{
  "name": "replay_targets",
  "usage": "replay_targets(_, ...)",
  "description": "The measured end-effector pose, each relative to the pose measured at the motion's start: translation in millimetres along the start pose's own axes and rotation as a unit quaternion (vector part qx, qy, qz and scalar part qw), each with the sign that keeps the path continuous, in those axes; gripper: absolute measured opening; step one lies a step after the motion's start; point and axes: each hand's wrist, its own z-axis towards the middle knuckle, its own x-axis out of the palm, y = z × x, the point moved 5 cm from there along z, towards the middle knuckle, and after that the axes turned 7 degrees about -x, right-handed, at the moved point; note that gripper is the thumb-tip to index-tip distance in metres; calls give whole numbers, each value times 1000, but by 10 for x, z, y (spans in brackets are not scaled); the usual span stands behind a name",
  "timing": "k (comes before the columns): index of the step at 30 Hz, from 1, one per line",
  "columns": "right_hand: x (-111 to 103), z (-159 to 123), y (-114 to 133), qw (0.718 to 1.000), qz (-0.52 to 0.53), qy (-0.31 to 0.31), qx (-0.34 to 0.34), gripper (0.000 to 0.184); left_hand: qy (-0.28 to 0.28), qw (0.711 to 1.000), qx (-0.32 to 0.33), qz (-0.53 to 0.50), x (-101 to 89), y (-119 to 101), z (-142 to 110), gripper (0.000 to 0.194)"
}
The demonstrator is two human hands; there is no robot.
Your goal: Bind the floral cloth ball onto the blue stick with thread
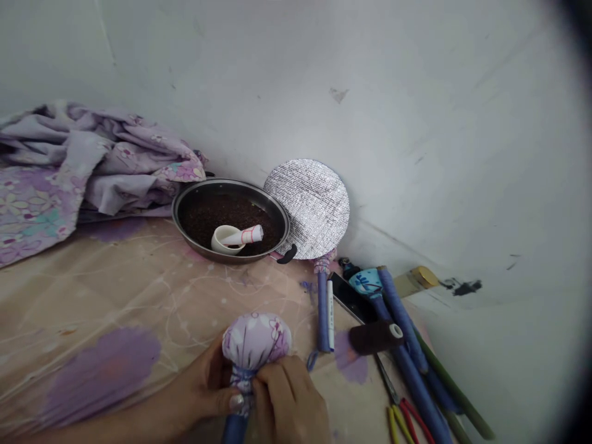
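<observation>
A cloth-headed mallet (256, 340) stands near the front edge of my view. Flowered lilac cloth covers its round head, and blue thread binds the neck above a blue-wrapped handle. My left hand (217, 385) is closed around that neck, thumb across the front. The fingers of my right hand (291, 401) are bent and pressed together against the binding from the right; whether they pinch a loose thread is hidden. Further back, a round silvery foil disc (308, 209) on a similar blue handle leans against the wall.
Behind the hands a dark pan (198, 248) of brown grains holds a white cup (217, 237) and a paper roll. Crumpled flowered cloth (120, 160) lies left. On the right are a dark thread spool (370, 338), pliers (404, 416), a phone (349, 296) and blue-wrapped sticks (416, 382).
</observation>
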Motion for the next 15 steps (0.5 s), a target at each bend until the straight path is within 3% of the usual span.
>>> replay_targets(3, 11, 3, 35, 1000, -28, 8, -7, 36, -12, 1000, -12, 8, -49, 44, 13, 86)
replay_targets(7, 37, 8, 72, 998, -67, 1, -20, 40, -25, 1000, -10, 0, -76, 71, 18, 85)
replay_targets(11, 107, 72, 124, 996, -63, -56, -5, 40, -20, 1000, -15, 11, -65, 61, 23, 87)
replay_targets(15, 192, 119, 61, 992, 11, -117, 51, 42, -20, 1000, -21, 8, -33, -25, 39, 90)
